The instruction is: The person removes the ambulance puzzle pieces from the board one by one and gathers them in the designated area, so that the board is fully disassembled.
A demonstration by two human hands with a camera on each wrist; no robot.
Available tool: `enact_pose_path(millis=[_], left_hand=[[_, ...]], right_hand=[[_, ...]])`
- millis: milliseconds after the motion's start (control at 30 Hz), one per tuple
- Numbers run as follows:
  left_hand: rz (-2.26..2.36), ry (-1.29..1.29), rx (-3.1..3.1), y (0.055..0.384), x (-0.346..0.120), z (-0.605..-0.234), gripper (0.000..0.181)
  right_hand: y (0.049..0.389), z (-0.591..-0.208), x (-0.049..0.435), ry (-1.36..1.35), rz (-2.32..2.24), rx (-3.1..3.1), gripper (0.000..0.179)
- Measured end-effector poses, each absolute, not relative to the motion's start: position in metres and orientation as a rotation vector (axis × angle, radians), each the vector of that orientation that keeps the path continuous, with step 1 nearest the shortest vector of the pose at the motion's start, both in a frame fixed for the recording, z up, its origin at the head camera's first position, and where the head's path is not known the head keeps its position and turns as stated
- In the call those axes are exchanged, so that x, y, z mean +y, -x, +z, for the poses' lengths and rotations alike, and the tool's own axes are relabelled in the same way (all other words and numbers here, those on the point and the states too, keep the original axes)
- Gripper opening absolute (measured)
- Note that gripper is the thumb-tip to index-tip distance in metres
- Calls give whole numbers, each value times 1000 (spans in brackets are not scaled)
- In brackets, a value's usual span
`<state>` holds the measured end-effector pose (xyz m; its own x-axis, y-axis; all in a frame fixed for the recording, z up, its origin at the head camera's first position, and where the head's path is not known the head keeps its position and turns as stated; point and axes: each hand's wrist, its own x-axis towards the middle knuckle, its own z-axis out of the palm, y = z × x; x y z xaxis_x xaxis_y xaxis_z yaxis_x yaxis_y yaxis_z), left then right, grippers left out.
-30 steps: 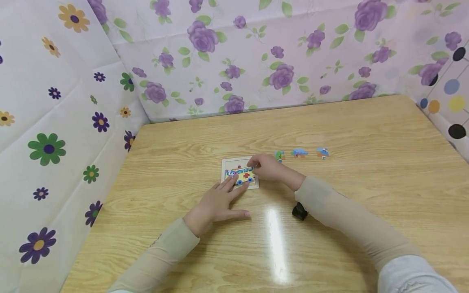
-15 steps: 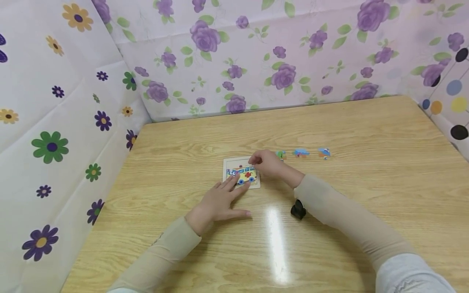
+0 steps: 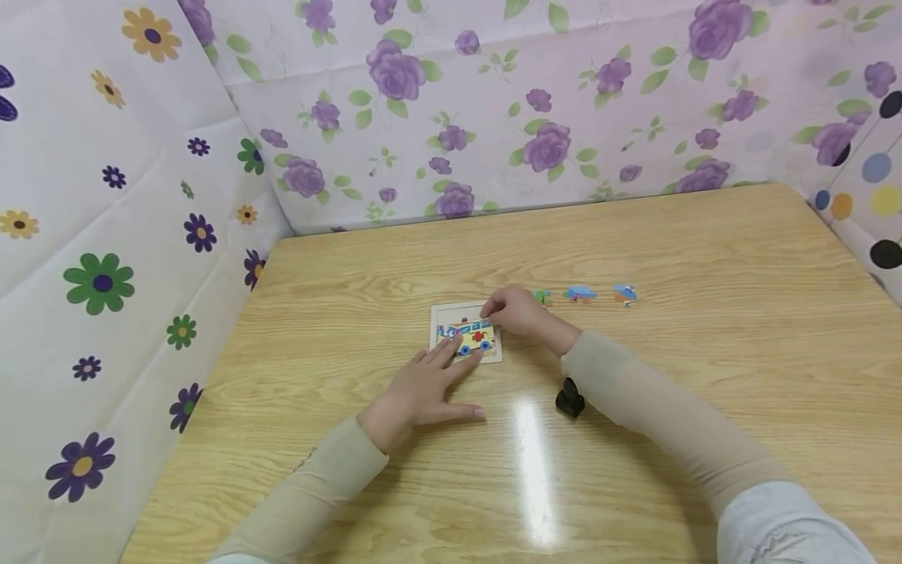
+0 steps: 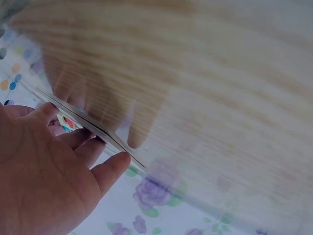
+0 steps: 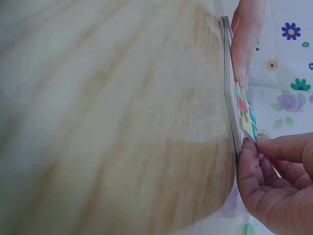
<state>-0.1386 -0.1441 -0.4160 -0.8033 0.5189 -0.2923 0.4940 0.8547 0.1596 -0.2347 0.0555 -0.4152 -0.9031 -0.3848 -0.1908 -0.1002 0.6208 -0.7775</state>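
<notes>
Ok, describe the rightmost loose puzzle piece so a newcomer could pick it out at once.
On the wooden table, find the pale puzzle board. Past the right hand, a row of loose pieces runs rightward. The rightmost piece is blue and orange; unlike the blue piece beside it and the green piece nearest the hand, it ends the row, farthest from the board.

puzzle picture (image 3: 478, 335): yellow vehicle, red cross, blue wheels. puzzle board (image 3: 458, 305): off-white rim. loose pieces (image 3: 581, 294): blue and orange. third piece (image 3: 543, 298): green areas. table (image 3: 352, 298): light brown, wood-grain pattern. rear cloth (image 3: 486, 94): pale ground, purple roses, green leaves. left cloth (image 3: 144, 227): white ground; purple, green and orange flowers. right cloth (image 3: 856, 204): white ground, multicoloured dots. sleeves (image 3: 648, 388): beige, light grey. small object (image 3: 569, 401): black.
</notes>
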Motion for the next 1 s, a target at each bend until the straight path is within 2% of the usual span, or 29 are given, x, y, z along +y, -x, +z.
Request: enact_pose_path(millis=[367,1000], left_hand=[[126,-757,2697,140,-141,-417,89],[127,-726,2670,139,-144,-412,87]], right_hand=[[232,-414,63,283,-1295,2455,20],[230,-403,87,277,-1407,2413,22]])
